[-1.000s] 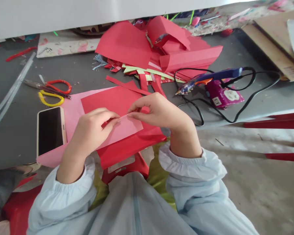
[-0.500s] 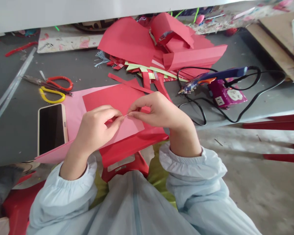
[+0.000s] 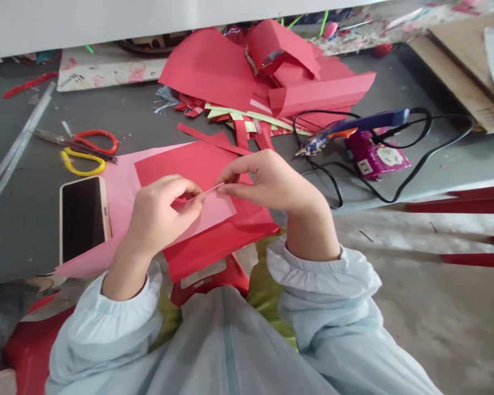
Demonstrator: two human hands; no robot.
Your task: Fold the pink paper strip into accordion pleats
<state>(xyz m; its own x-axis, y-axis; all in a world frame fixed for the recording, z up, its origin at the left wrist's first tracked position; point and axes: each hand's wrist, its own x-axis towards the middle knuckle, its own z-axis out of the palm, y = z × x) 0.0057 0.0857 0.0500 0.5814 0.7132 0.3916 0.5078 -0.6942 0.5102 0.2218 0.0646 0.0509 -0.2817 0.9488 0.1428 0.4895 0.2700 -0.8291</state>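
Between the fingertips of both hands a thin pink paper strip (image 3: 213, 188) is stretched; its ends are hidden by the fingers. My left hand (image 3: 164, 211) pinches it on one side. On the other side my right hand (image 3: 267, 184) pinches it between thumb and forefinger. Beneath both hands lie a pink paper sheet (image 3: 121, 192) and a red paper sheet (image 3: 164, 162), overlapping. Another red sheet (image 3: 214, 247) hangs over the table's near edge.
A phone (image 3: 82, 219) and scissors (image 3: 88, 153) lie at left, beside clear glue sticks (image 3: 18, 148). Crumpled red paper (image 3: 214, 66) and cut strips are heaped behind. A glue gun (image 3: 354, 126) with looping cable rests by a purple power socket (image 3: 376, 156) at right. Cardboard (image 3: 461, 77) stands far right.
My hands have moved slightly apart, so more of the pink strip shows between the fingertips. The whole view has shifted a little; the things on the table stay in place.
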